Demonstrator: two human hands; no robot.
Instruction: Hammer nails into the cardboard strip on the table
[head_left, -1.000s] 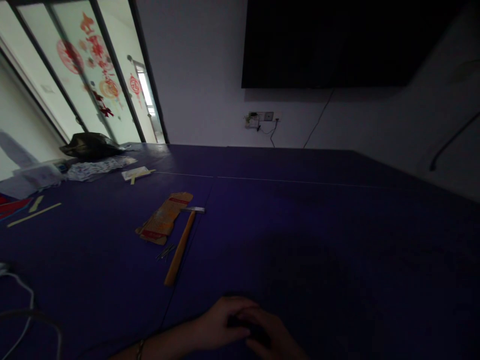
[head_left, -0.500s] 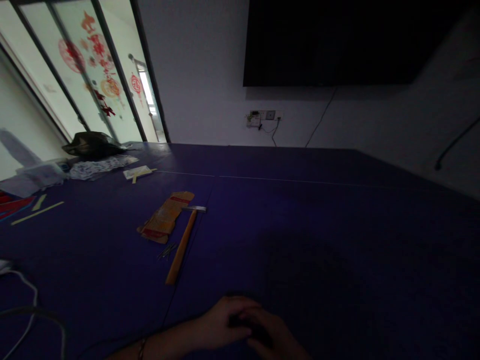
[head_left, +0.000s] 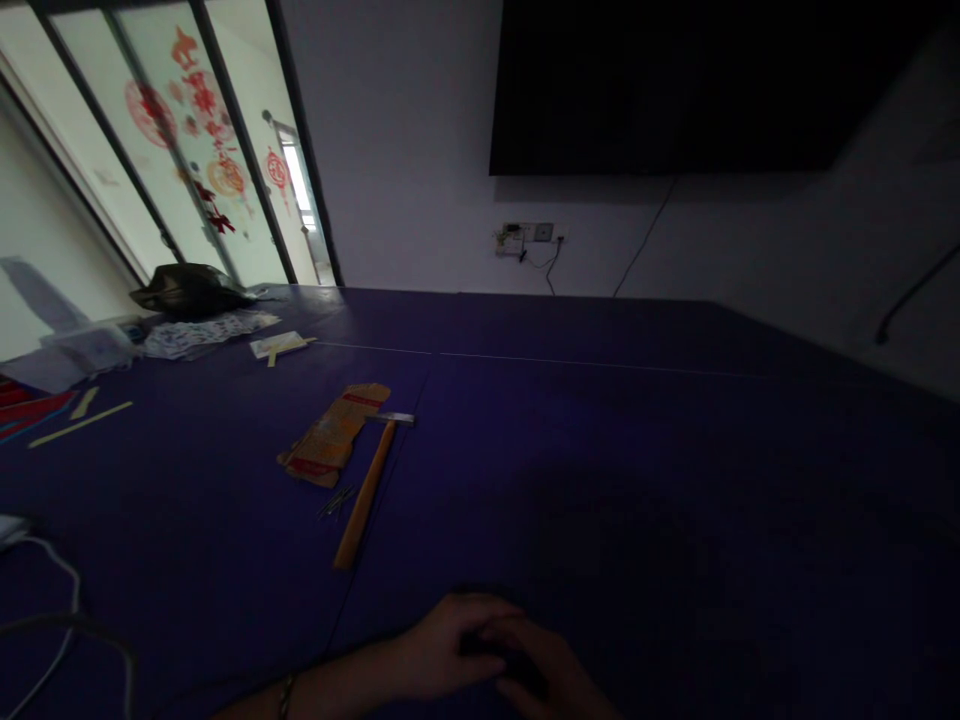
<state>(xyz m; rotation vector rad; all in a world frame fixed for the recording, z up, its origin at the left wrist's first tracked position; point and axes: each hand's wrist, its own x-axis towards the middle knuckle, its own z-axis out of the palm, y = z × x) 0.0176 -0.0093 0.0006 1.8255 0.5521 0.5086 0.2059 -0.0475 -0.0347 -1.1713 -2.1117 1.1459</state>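
Table [head_left: 465,470] biggest: deep purple-blue, dim, running out on all sides of the hammer [head_left: 367,497]. Wall screen [head_left: 660,90] next, black, mounted high beyond the hammer and to its right. Dark bag [head_left: 193,288] slumps well beyond the hammer, off to its left. Hammer itself lies flat, wooden handle toward the person, metal head at the far end. Flattened cardboard [head_left: 330,440], brown with red bands, just left of the hammer, one edge right at the head. Left hand [head_left: 446,640] and right hand [head_left: 547,660] come together nearer the person than the hammer, somewhat to its right; fingers loosely curved, touching, a narrow dark gap between; too shadowed to tell whether these hands hold anything. Long yellow strip [head_left: 81,424] flat, well left of the hammer. Smallest: thin nails [head_left: 340,498], loosely bunched just left of the hammer's handle.
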